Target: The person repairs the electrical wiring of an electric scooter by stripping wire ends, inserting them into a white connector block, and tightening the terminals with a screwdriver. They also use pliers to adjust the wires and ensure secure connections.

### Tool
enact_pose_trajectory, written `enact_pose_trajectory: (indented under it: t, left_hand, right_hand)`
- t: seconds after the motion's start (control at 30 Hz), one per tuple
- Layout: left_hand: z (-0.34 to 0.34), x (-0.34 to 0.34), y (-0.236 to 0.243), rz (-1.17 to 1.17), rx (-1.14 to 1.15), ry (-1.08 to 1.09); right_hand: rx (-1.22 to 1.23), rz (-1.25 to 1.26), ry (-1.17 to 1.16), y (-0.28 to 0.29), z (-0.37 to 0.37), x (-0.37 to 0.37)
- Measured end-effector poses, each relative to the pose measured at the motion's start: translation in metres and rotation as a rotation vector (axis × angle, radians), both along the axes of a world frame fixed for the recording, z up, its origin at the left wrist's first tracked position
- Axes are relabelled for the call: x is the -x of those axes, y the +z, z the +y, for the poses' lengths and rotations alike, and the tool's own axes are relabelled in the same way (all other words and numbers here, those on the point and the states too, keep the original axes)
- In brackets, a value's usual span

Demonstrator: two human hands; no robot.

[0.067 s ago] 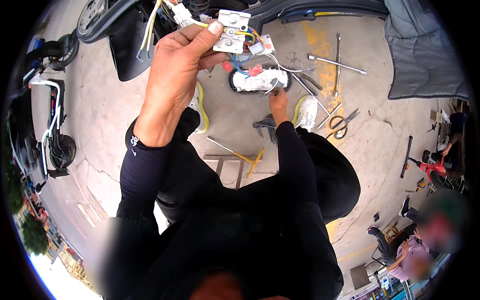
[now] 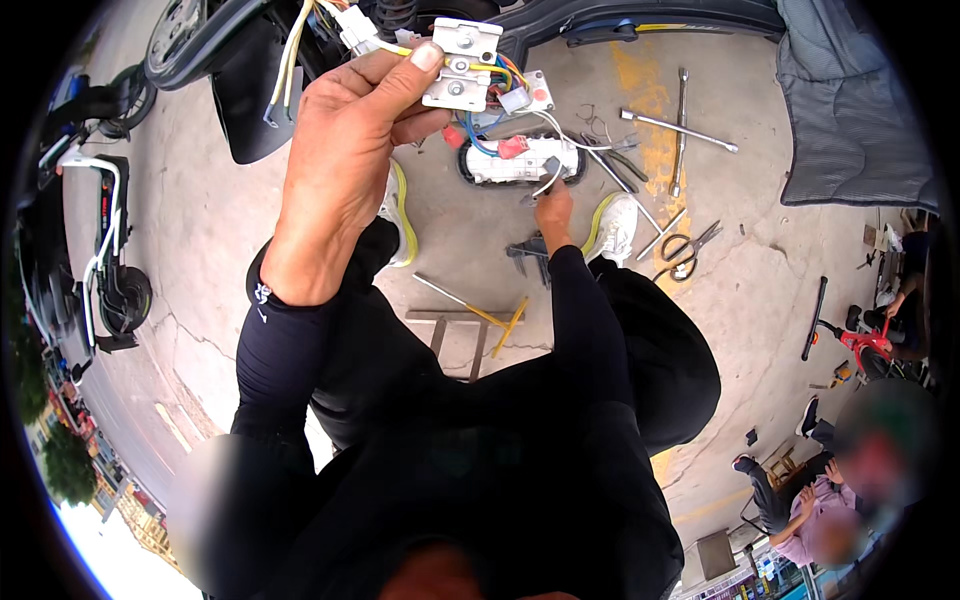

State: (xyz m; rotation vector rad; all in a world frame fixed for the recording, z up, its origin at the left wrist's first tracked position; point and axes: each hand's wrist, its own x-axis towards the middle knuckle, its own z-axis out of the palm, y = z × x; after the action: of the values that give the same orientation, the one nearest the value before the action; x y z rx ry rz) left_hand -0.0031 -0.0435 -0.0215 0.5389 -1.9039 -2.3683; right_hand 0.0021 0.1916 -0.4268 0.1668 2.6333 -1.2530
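Observation:
My left hand (image 2: 345, 135) is raised, its thumb and fingers pinching a white terminal block (image 2: 468, 40) with screws and a yellow wire across it. Red, blue and white wires (image 2: 482, 145) with connectors hang from the block's far side. Lower down, my right hand (image 2: 554, 212) is closed around a small grey piece with a white wire (image 2: 548, 182), which looks like a plug; the fingers partly hide it. Just beyond that hand lies a white plastic housing with a black rim (image 2: 500, 167) on the ground.
To the right lie a cross wrench (image 2: 679, 130), scissors (image 2: 682, 255) and pliers (image 2: 626, 168). A yellow-handled tool (image 2: 510, 325) rests by a low metal stool (image 2: 440, 318) between my legs. Vehicle parts (image 2: 640, 22) edge the far side; a grey cover (image 2: 850, 110) hangs right. A person (image 2: 815, 510) sits far right.
My right hand has shifted slightly left and toward me, and the grey piece with the white wire has tilted. My left hand still grips the terminal block.

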Motion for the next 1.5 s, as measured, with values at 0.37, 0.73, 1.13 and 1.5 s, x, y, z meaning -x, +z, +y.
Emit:
enact_pose_trajectory:
  t: [0.37, 0.73, 1.13, 1.5]
  left_hand:
    - [0.008, 0.001, 0.01, -0.086, -0.051, 0.083]
    - [0.003, 0.004, 0.002, -0.095, -0.079, 0.003]
    - [0.002, 0.005, 0.005, -0.1, -0.077, -0.021]
    - [0.004, 0.016, -0.023, 0.018, 0.068, 0.022]
  right_hand:
    - [-0.428, 0.136, 0.49, -0.02, -0.019, 0.031]
    - [-0.404, 0.205, 0.424, -0.062, -0.019, 0.038]
    - [0.118, 0.211, -0.256, -0.001, -0.013, 0.027]
    - [0.527, 0.668, -0.334, 0.394, -0.017, 0.042]
